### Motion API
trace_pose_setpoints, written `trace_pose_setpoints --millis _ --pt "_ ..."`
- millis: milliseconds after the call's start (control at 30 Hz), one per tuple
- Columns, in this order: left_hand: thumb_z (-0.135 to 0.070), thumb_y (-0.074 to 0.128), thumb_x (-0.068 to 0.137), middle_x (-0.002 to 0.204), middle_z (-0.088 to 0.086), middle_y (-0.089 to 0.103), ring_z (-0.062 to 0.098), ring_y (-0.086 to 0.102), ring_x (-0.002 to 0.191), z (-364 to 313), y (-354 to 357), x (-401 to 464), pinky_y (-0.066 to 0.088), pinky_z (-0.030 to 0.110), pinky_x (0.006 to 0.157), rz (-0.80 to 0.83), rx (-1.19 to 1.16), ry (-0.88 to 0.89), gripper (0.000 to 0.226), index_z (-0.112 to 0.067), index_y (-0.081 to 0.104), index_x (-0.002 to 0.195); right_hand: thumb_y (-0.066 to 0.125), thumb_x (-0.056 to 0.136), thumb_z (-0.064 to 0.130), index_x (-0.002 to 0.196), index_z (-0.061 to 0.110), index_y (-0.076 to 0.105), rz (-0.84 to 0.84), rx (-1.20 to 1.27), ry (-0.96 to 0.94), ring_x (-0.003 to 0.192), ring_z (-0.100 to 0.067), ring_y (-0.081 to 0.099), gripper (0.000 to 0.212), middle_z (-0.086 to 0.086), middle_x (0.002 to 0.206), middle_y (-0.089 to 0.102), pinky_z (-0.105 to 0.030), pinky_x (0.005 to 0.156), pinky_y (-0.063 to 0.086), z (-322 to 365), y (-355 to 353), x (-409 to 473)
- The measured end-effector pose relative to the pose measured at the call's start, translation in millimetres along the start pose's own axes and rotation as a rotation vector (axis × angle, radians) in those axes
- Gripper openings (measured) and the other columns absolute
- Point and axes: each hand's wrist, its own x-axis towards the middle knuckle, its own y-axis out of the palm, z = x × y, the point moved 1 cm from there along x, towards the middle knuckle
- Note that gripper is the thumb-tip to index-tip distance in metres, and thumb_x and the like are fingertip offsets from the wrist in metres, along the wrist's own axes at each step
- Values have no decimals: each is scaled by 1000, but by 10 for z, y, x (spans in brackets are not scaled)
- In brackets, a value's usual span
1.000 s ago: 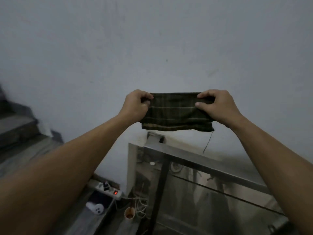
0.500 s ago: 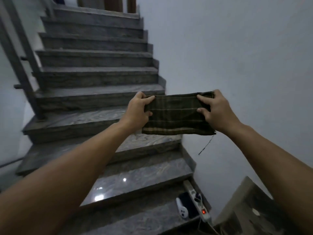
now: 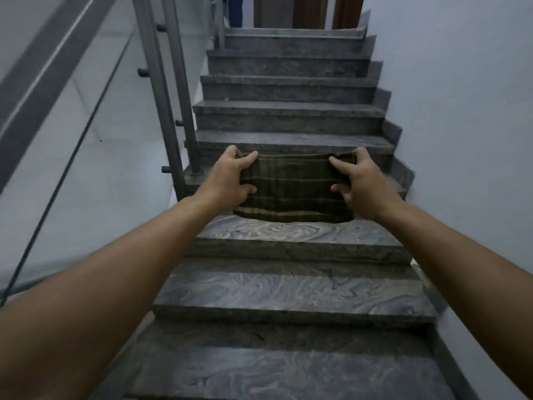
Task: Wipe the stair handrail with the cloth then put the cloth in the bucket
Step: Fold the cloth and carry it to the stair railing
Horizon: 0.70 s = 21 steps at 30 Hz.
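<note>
Both forearms run out of frame at the bottom corners; elbows unseen. Left hand (image 3: 230,180) and right hand (image 3: 357,183) cover the side edges of the cloth (image 3: 294,189), and most fingers (image 3: 336,163) are tucked behind the fabric. The cloth hides part of the stair tread behind it. The handrail (image 3: 43,82) is cut off by the left edge, its lower end unseen. The doorway (image 3: 288,10) above the stairs is cropped by the top edge. Right wrist slightly blurred.

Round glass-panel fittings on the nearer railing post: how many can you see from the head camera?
4 on the railing post: near its top, upper middle, lower middle, and near its base. More may sit above the frame's top edge.
</note>
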Motion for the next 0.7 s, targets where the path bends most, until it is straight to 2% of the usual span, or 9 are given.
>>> trace_pose_setpoints --millis 100,233,400,700 --pt "-11 78 77 121 2 40 23 45 119 194 -277 508 37 32 111 -23 55 -17 78 -15 40 144 65 86 9 142 9 40 26 11 -15 123 -37 45 62 -18 136 35 -42 111 37 96 0 640" --pt "-13 78 76 125 5 41 26 46 120 393 -574 1238 40 38 110 -38 84 -26 79 -14 39 145 65 86 8 142 7 40 44 12 -63 118 -36 47 62 -18 132 35 -40 110 37 74 -70 1497" --pt "-14 78 77 124 5 40 27 46 121 476 -914 2182 41 41 110 -67 114 -60 78 -16 39 145 64 86 8 143 7 39 35 40 -88 122 -37 45 62 -18 136 34 -45 111 37 43 -257 2597" --pt "-16 78 77 120 2 40 27 46 120 637 -1704 3723 42 45 109 -111 174 -112 78 -16 39 145 65 85 7 143 7 38 50 32 -143 118 -38 47 63 -18 133 35 -46 109 38 124 -670 4443"
